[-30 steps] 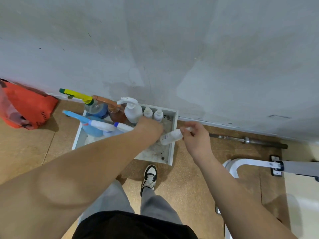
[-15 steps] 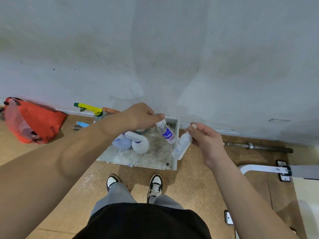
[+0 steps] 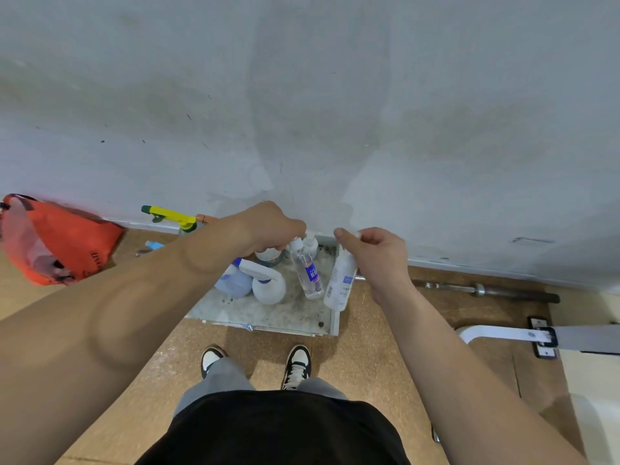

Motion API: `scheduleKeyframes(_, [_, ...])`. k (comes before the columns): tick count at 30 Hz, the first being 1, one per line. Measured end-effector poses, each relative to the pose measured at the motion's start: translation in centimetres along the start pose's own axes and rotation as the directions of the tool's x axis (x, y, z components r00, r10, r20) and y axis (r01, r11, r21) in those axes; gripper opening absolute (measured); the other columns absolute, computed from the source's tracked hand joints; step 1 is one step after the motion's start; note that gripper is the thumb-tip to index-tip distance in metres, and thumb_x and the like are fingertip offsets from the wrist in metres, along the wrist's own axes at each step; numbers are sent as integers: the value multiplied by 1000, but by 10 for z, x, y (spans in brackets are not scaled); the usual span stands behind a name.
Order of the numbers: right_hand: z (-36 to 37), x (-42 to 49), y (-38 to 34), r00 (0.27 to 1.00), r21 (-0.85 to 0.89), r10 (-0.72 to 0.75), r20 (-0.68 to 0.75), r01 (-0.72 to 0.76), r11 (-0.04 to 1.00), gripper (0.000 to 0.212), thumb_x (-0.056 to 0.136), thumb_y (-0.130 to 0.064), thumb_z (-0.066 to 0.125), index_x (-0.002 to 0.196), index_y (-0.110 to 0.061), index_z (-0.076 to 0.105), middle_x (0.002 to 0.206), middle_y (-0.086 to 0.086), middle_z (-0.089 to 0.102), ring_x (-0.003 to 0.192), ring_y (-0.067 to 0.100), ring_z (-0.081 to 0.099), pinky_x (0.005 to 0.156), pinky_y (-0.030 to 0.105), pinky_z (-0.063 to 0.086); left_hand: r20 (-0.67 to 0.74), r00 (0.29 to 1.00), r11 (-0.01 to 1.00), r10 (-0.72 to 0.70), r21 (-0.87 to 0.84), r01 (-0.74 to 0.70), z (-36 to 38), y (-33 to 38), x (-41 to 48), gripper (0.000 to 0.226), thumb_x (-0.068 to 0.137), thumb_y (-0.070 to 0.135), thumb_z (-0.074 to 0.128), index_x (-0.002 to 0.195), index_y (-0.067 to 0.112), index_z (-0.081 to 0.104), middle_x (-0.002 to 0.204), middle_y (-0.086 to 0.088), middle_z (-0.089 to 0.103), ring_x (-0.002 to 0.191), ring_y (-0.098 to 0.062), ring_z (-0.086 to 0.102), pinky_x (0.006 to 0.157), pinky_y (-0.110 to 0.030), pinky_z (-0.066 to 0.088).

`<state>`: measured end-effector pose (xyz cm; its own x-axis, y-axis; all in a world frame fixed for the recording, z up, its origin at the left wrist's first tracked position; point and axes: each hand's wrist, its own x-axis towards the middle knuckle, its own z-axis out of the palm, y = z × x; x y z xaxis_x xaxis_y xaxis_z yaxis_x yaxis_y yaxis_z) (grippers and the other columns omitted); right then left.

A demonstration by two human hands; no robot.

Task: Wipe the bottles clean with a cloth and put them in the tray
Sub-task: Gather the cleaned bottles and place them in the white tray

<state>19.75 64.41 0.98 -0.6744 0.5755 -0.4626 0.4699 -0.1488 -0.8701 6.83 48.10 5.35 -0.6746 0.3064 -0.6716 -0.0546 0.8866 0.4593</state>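
Note:
My left hand [image 3: 271,228] holds a clear bottle with a blue label [image 3: 307,271] by its cap, hanging above the white tray [image 3: 268,318] on the floor by the wall. My right hand [image 3: 372,253] grips the top of a white bottle [image 3: 340,283], which dangles over the tray's right rim. Inside the tray lie a white spray bottle [image 3: 268,285] and a pale blue bottle [image 3: 233,283]; a small white bottle [image 3: 310,245] stands at the back. No cloth is visible.
A yellow and green spray nozzle [image 3: 169,214] pokes up behind my left arm. An orange bag [image 3: 57,241] lies at the left by the wall. A metal bar [image 3: 483,290] lies on the floor at the right, beside a white frame [image 3: 496,333]. My feet [image 3: 295,364] stand before the tray.
My left hand has lifted the blue-label bottle out of the tray. Both bottles now hang more upright, and my view has risen as I straightened up.

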Motion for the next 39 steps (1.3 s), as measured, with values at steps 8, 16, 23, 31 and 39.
scheduleKeyframes(8, [16,9,-7,995,-258,-103,19,104,960,47,74,-42,88,71,-15,50,78,21,69,64,31,64,62,42,55,-14,999,997,40,73,-39,-7,1,2,42,88,40,59,57,12,56,52,0,51,48,-20,41,56,-27,37])
scheduleKeyframes(16, [8,14,24,996,-244,24,90,-1,970,21,90,-27,80,107,-15,75,104,12,69,63,26,73,63,49,65,47,957,797,287,542,-266,34,-6,16,47,97,54,46,66,19,51,66,1,54,66,-18,55,61,-31,42])
scheduleKeyframes(23, [8,16,63,968,-371,113,223,-23,928,35,102,-18,64,135,-7,64,118,3,66,79,16,78,82,33,63,171,969,605,179,757,-246,70,-12,37,50,99,63,40,85,18,57,78,0,52,84,-21,57,68,-34,44])
scheduleKeyframes(31, [37,21,100,956,-484,101,276,47,874,38,104,-23,60,140,-11,62,135,8,67,119,22,65,97,30,50,177,979,476,103,855,-205,95,-25,64,27,94,48,57,80,24,57,86,3,62,82,-19,60,61,-33,40])
scheduleKeyframes(39, [40,23,110,925,-550,84,371,146,822,39,101,-13,57,139,-16,62,137,4,65,126,19,59,92,21,40,140,986,358,89,920,-163,110,-30,68,24,94,46,56,92,23,64,92,1,62,92,-25,62,83,-41,52])
